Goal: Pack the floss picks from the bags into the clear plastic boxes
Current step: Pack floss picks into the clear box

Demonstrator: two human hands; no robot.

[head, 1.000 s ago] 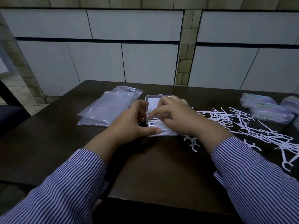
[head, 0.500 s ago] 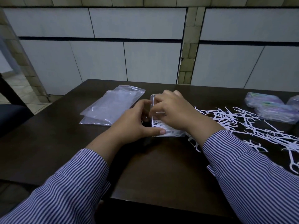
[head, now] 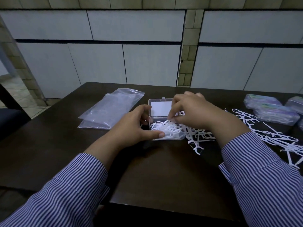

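Here the open clear box (head: 165, 131) sits mid-worktop (head: 164, 169), its lid (head: 161, 106) laid back on the far side, its long axis running left to right across the person. Inside, a bundle of floss picks (head: 165, 128) lies roughly along that same axis, some ends standing proud of the rim. Left hand (head: 132, 128) is at the box's left end: thumb pressed along the near wall, the other fingers curled round the far corner, so it grips the box. Right hand (head: 195, 112) hovers over the right half of the box, fingers (head: 171, 117) curled downward with tips on the top of the picks; whether they pinch a pick or only press cannot be told. Loose picks (head: 199, 136) lie heaped just beside the box's right end, under the right wrist, with more (head: 270, 133) strewn further right. Right hand is plainly the nearer to that supply. Filled boxes (head: 275, 113) stand at the far right; two flat bags (head: 111, 108) lie left of the box. Judgement: next comes settling the picks lengthwise, flat below the rim.
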